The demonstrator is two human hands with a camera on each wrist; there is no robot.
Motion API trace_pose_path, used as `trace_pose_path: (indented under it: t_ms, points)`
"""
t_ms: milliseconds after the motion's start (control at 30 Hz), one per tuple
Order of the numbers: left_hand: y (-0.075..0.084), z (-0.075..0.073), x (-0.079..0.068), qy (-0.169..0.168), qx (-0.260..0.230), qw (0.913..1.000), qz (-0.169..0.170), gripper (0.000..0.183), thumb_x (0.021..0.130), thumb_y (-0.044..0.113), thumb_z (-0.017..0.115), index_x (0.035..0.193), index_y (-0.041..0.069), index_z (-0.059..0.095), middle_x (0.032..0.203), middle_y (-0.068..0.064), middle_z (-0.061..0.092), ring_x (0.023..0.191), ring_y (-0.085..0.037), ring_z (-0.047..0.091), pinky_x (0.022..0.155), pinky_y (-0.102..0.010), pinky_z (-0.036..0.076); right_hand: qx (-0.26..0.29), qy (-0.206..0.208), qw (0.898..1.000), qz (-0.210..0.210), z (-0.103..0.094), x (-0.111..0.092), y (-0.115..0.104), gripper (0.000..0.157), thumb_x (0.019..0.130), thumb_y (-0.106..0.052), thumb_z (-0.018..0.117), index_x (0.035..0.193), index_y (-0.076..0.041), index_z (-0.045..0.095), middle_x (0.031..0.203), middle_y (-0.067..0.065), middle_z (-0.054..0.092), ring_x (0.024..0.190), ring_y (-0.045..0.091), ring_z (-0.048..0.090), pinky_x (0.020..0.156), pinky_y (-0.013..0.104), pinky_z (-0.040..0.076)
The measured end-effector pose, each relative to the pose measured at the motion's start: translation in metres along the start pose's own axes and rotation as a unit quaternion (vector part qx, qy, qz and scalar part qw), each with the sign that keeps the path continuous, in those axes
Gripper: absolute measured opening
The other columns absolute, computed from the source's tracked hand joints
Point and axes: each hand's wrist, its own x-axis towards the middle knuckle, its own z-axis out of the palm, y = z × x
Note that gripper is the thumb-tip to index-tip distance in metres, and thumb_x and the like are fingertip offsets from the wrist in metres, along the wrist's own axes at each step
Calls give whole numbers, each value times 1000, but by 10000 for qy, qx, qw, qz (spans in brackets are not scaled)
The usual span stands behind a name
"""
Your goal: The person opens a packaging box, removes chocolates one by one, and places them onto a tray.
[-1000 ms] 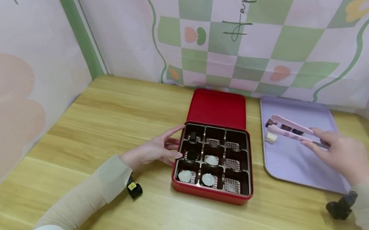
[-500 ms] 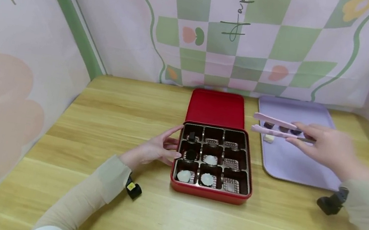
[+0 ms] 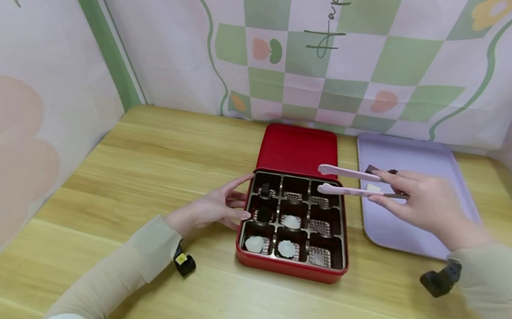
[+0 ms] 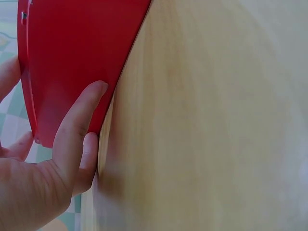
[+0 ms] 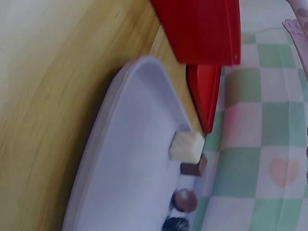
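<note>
My left hand (image 3: pixel 212 206) rests against the left side of a red tin box (image 3: pixel 288 268), fingers fairly straight along its wall. A brown divided insert in the box holds dark chocolates (image 3: pixel 264 214) in its left column and white chocolates (image 3: pixel 290 222) in the middle and front compartments. With my right hand (image 3: pixel 426 205) I grip pink tongs (image 3: pixel 344 190) by their handle. The tong tips are spread above the box's back right corner, nothing visible between them. Under that hand lies a lilac tray (image 3: pixel 415 242) bearing a white chocolate (image 5: pixel 187 147) and several dark chocolates (image 5: pixel 185 199).
The box's red lid (image 3: pixel 298 149) lies behind it, towards the back of the wooden table (image 3: pixel 178 141). Patterned cloth (image 3: pixel 356 46) hangs behind the table. Each wrist carries a black camera mount (image 3: pixel 441 278).
My right hand has moved left with the tongs, from over the tray's chocolates to the box's back right corner. The left hand stays in place at the box.
</note>
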Motion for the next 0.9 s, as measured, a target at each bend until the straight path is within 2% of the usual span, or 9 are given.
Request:
trace_pose_path:
  t_ms: [100,267,400,533,633,767,900]
  points:
    - [0,0,0,-12,-16,10000,-8,89,87,-8,59,150,39,17,143,-22,31,120,-29,46,82,-51,55,-38,-28,10000,-61,1,4,-6,75,87,-72,35,99,-8,73,58,-8,44,47,1,29,39,21,24]
    - [1,0,-1,-34,-21,10000,-7,89,87,-8,59,151,38,16,144,-22,29,121,-30,45,83,-52,55,-235,-175,9991,-301,2,10,-15,76,89,-71,31,99,-10,74,61,-5,51,45,3,33,36,21,24]
    - [1,0,-1,-32,-61,10000,-16,89,87,-8,59,151,38,17,144,-23,28,124,-32,43,83,-52,55,-262,-519,9972,-462,2,14,-23,78,88,-73,27,100,-12,74,68,2,64,48,13,50,36,30,38]
    - [1,0,-1,-41,-89,10000,-3,89,87,-8,59,151,38,17,144,-23,29,126,-33,42,83,-52,55,-237,-881,9935,-681,3,18,-30,77,88,-73,29,101,-12,74,79,10,72,61,23,65,42,39,49]
    - [1,0,-1,-48,-72,10000,-22,89,87,-8,59,150,39,17,144,-22,29,126,-33,42,83,-52,55,-165,-1009,9909,-880,5,21,-34,72,89,-70,34,102,-11,74,75,7,71,53,17,61,38,31,45]
    - [1,0,0,-59,-38,10000,-57,90,87,-8,59,150,41,17,145,-21,29,128,-33,41,84,-52,54,-61,-1177,9878,-1018,7,26,-38,65,89,-66,42,102,-11,74,75,2,71,44,7,48,35,21,32]
    - [1,-1,0,-54,-7,10000,-41,90,87,-7,60,149,42,17,145,-21,28,129,-34,40,84,-51,54,-45,-1433,9841,-1050,7,31,-42,55,86,-60,55,102,-12,74,84,4,73,51,11,60,38,23,40]
